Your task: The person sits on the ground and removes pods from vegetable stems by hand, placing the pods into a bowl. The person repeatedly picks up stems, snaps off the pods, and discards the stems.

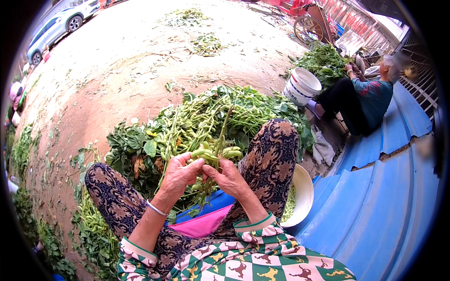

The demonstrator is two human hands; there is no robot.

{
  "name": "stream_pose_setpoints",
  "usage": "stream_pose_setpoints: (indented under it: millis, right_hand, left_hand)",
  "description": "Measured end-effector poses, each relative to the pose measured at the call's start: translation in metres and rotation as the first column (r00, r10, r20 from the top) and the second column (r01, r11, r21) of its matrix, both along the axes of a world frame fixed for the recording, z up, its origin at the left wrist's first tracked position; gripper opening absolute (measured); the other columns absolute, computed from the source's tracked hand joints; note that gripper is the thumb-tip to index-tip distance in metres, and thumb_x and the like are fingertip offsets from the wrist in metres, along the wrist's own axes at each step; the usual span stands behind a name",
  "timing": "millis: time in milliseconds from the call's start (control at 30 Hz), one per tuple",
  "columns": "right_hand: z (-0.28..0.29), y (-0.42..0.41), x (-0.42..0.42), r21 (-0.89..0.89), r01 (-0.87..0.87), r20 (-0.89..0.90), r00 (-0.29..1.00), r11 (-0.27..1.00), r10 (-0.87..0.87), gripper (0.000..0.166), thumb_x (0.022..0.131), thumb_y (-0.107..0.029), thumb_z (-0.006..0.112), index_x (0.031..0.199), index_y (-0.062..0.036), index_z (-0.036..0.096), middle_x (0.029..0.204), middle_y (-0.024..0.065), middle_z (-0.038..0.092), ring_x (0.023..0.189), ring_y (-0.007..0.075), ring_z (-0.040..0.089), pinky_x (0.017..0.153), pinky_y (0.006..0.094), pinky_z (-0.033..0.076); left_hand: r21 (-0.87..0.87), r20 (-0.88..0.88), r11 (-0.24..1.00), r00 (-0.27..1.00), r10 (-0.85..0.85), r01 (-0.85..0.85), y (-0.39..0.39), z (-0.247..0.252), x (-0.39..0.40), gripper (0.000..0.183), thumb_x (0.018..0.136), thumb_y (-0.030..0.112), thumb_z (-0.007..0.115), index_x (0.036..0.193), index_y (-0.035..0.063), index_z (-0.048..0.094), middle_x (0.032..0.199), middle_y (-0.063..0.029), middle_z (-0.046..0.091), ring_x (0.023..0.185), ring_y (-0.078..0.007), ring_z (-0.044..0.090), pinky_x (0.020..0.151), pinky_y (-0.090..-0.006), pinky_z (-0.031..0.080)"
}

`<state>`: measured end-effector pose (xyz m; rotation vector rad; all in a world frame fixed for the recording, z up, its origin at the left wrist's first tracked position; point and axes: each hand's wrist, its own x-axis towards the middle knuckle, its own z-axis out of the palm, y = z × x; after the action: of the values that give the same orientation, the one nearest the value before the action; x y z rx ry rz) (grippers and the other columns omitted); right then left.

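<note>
Between my raised knees, my left hand (182,172) pinches green bean pods (204,153) with thumb and fingers. Close beside it, my right hand (226,177) is closed around the stem of a bean plant (223,131), which stands upright with pods on it. The fingertips of both hands nearly meet at the pods. Leaves of the plant hang below the hands, over blue and pink material (202,223). Just beyond lies a large heap of picked bean plants (190,130) with leaves and pods. A pale basin (305,196) holding green pods or beans is partly hidden by my right knee.
A white bucket (303,86) stands at the heap's right end. Past it a person (369,95) sits handling plants from another pile (321,63). Blue corrugated sheets (355,207) lie at right, a cloth sack (321,145) near them. More bean plants (95,228) lie at left.
</note>
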<state>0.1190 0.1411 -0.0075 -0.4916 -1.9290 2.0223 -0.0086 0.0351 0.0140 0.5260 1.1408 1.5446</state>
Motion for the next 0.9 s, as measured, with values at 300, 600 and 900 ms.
stream_pose_setpoints:
  millis: [300, 600, 900]
  right_hand:
    - [-0.007, -0.004, -0.002, -0.254, 0.134, -0.103, 0.981, 0.958, -0.165, 0.026, 0.095, -0.025, 0.051, 0.106, -0.0014, 0.054, 0.072, 0.0007, 0.057, 0.064, 0.0097, 0.056, 0.06, 0.0233, 0.048]
    - [0.002, 0.003, -0.002, -0.432, 0.087, -0.03, 0.993, 0.898, -0.111, 0.044, 0.095, -0.026, 0.05, 0.131, -0.0024, 0.039, 0.077, -0.0001, 0.055, 0.068, 0.0096, 0.054, 0.065, 0.0261, 0.049]
    - [0.021, 0.0, 0.002, -0.354, -0.021, -0.185, 0.982, 0.935, -0.048, 0.06, 0.092, -0.015, 0.055, 0.144, -0.0138, 0.026, 0.095, -0.005, 0.057, 0.068, 0.0029, 0.047, 0.067, 0.0189, 0.045]
  left_hand:
    - [0.133, -0.372, 0.979, 0.908, 0.193, -0.154, 0.006, -0.005, 0.015, 0.01, 0.09, 0.009, 0.057, 0.092, -0.0012, 0.057, 0.072, -0.0008, 0.061, 0.063, -0.0053, 0.055, 0.057, -0.0192, 0.046]
    - [0.114, -0.354, 0.981, 0.916, 0.187, -0.156, 0.0, 0.016, 0.018, 0.007, 0.089, 0.007, 0.058, 0.089, -0.0007, 0.058, 0.072, -0.0028, 0.063, 0.063, -0.0061, 0.058, 0.056, -0.019, 0.047]
    - [0.048, -0.102, 0.999, 0.995, 0.011, -0.006, -0.002, 0.012, 0.008, 0.016, 0.088, 0.014, 0.062, 0.098, 0.004, 0.056, 0.075, 0.0003, 0.061, 0.051, 0.001, 0.045, 0.042, -0.0133, 0.032]
